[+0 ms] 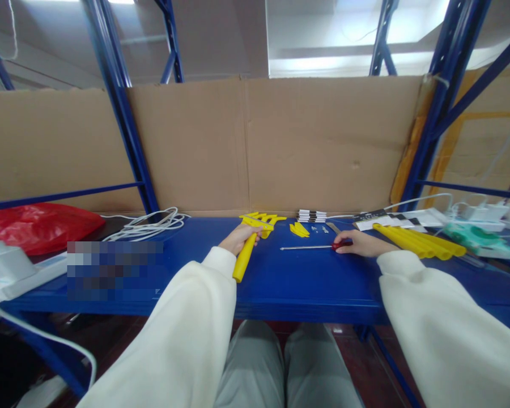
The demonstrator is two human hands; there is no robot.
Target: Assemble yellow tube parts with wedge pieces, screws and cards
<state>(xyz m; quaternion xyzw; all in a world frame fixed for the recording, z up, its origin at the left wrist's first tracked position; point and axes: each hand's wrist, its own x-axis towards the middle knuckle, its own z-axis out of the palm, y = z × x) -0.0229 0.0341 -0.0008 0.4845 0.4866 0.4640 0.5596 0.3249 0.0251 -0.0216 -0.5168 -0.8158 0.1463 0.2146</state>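
Observation:
My left hand (239,238) is closed round a yellow tool (245,259) whose handle points down toward the table's front edge. More yellow parts (276,218) lie just behind that hand. My right hand (353,242) has its fingers on the dark red handle of a screwdriver (308,247), whose long metal shaft points left over the blue table. Between the hands, farther back, are small yellow pieces (299,229), tiny clear or metal bits (319,230) and a stack of black-and-white boxes (311,216). A flat metal piece (334,228) lies behind the screwdriver handle.
Yellow tubes (420,243) lie right of my right hand, beside a green-and-white object (480,238) and white plugs. At the left are a red bag (42,226), a coiled white cable (147,225) and a power strip (29,277). Cardboard (246,147) stands behind the blue table (306,283).

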